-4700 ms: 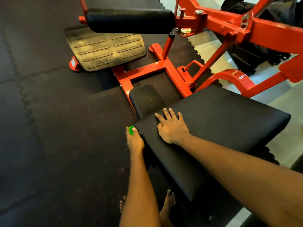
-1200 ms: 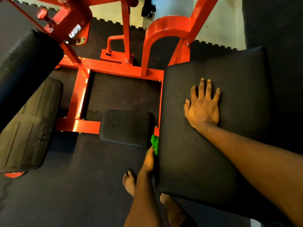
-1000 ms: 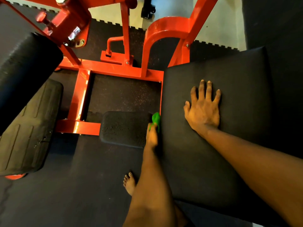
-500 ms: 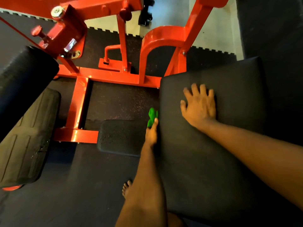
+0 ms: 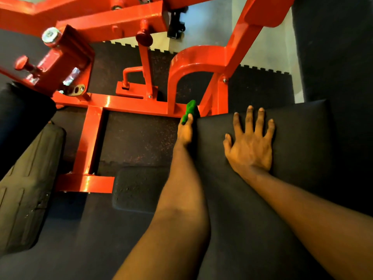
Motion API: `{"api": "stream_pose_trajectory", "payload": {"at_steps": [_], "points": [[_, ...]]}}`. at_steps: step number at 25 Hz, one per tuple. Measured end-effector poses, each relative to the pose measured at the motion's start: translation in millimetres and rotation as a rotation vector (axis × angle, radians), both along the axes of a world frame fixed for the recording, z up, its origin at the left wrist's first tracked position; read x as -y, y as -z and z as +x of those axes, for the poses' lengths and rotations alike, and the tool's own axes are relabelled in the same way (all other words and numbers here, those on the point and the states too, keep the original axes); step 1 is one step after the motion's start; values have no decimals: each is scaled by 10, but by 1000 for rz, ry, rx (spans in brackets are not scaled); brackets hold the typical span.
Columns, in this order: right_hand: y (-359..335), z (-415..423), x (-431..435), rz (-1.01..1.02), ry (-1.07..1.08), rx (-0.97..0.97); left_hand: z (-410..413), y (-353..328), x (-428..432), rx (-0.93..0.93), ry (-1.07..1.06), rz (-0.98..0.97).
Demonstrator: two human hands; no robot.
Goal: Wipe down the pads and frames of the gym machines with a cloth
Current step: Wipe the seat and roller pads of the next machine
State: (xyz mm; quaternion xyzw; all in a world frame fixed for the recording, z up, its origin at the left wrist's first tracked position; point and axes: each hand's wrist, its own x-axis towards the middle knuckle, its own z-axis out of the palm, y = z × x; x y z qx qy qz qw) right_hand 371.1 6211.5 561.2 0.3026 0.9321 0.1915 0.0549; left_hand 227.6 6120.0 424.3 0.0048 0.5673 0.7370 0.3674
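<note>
The left hand (image 5: 184, 133), fingers pinching the green cloth (image 5: 190, 110), has slid along the left edge of the seat pad (image 5: 302, 158) toward 12 o'clock and reached the far corner beside the orange frame (image 5: 131, 104). The right hand (image 5: 250, 148) stays flat, fingers spread, so that edge looks finished.

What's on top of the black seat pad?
Only the right hand, flat on the seat pad; the surface beneath is hidden. The left hand grips a green cloth at its edge.
</note>
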Motion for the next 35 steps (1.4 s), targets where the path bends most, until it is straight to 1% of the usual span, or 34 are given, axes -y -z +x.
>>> {"api": "stream_pose_trajectory", "payload": {"at_steps": [1,3,4,6,10,11,13,16,17,18,19,23,25,32,35], "points": [[8,-1,-2,0,2,-8,-80,4,-60,24,8,23],[-10,-10,-21,-8,7,-4,-9,115,-26,83,-15,-40],[-21,-14,-14,-9,7,2,135,142,43,157,-28,-91],[-9,-13,4,-3,8,13,516,326,288,298,39,-100],[-11,-19,3,8,13,24,1151,420,725,376,91,-107],[-10,-18,4,11,12,24,1232,389,788,368,62,-92],[-13,-16,5,17,10,21,1118,240,759,278,-13,-57],[9,-14,2,11,9,-1,506,-228,340,97,-50,-96],[19,-12,2,11,7,-6,322,-403,186,23,-29,-127],[28,-13,-2,14,4,-6,179,-472,69,-55,-2,-217],[26,-12,-4,17,4,-6,131,-491,8,-81,30,-292],[32,-17,-7,17,9,-9,520,-369,223,-194,77,-439],[32,-25,2,12,3,-13,741,-338,420,-205,86,-479],[18,-8,11,-8,5,-8,1768,-550,1120,-73,39,-556],[33,-1,11,-35,-12,-49,2185,-511,1416,-100,-2,-542]]}}
